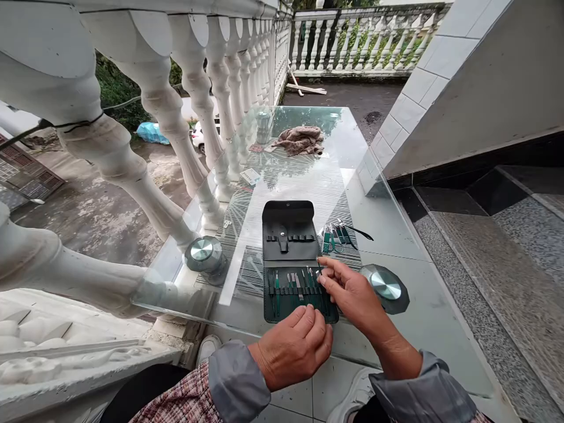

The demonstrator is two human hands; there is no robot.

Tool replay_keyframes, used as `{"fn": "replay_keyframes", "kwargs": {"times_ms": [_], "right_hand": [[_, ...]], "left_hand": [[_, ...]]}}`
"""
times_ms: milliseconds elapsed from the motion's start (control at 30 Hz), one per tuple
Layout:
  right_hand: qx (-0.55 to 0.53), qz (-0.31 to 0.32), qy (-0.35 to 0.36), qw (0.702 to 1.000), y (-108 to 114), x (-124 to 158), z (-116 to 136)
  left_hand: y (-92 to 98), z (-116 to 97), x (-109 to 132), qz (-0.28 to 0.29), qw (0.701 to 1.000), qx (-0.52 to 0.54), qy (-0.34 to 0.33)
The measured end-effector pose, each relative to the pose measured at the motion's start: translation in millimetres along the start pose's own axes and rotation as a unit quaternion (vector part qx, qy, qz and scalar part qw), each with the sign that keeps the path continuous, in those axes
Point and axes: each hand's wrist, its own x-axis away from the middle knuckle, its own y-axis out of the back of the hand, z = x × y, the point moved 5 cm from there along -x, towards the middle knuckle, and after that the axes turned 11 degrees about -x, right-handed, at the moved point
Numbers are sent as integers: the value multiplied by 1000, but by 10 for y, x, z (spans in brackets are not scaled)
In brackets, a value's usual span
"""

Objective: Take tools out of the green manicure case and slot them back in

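Open black case [288, 258] lies on glass counter [383, 235]

White balusters [154, 88] stand along the left, beside a round metal disc [201, 249] under the glass. The left hand [294, 343] is at the case's lower edge, fingertips bunched narrow; whether they pinch anything, I cannot tell. Slim tools [298, 285] sit in loops across the case's near panel, while the far panel's loops hold none. Beyond the case lies a crumpled brown cloth [302, 141]. The right hand [355, 291] is at the case's right edge, thumb and forefinger slightly parted; its grip is unclear. Just right of the case lie loose green tools [339, 236]. Stone steps [497, 235] fill the far right.
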Motion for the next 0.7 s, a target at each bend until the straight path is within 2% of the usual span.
{"fn": "replay_keyframes", "kwargs": {"times_ms": [133,333,500,700], "right_hand": [[21,-6,6,1000,-3,-10,51],[154,-43,86,983,46,63,196],[161,-35,125,978,15,88,204],[205,16,216,955,-124,111,205]], "left_hand": [[28,10,-3,-13,1000,0,-2],[66,-55,23,-12,998,8,-59],[-21,-40,31,22,999,-37,-3],[-51,-37,14,-2,999,-35,7]]}}
